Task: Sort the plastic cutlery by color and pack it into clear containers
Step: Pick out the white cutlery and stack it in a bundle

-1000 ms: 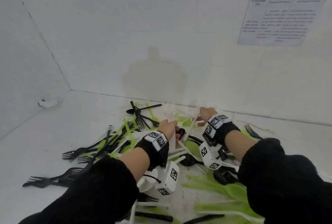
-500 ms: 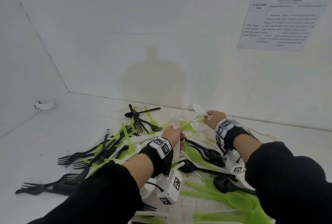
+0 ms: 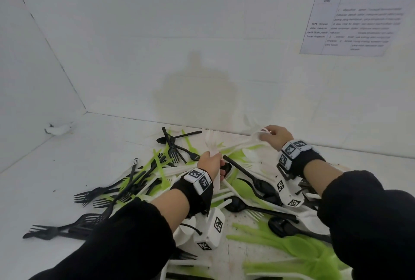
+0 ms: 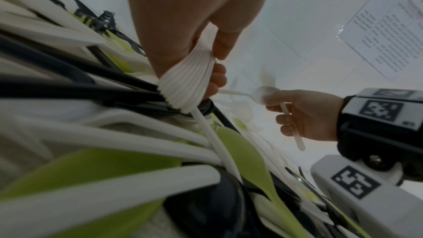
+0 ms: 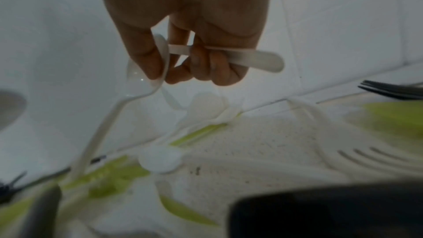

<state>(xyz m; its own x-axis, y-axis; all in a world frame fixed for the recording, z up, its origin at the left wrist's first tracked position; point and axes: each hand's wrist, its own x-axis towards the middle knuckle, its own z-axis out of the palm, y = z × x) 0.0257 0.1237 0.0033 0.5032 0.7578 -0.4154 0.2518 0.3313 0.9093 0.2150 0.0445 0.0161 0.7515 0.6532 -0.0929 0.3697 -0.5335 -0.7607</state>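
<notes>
Lifting white spoons (image 3: 258, 137) clear w/ right hand (image 3: 275, 136); left hand (image 3: 210, 163) still grips white cutlery bundle (image 4: 187, 77); whites nearly gathered.

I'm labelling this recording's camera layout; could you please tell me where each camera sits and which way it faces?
Head: worn high, looking forward and down at the cutlery pile against the wall; both forearms, left hand and right hand show.
Left wrist: looks along the left hand gripping a white cutlery bundle.
Right wrist: looks along the right hand's fingers holding white spoons.
Shared: head and left wrist both show the right hand.
</notes>
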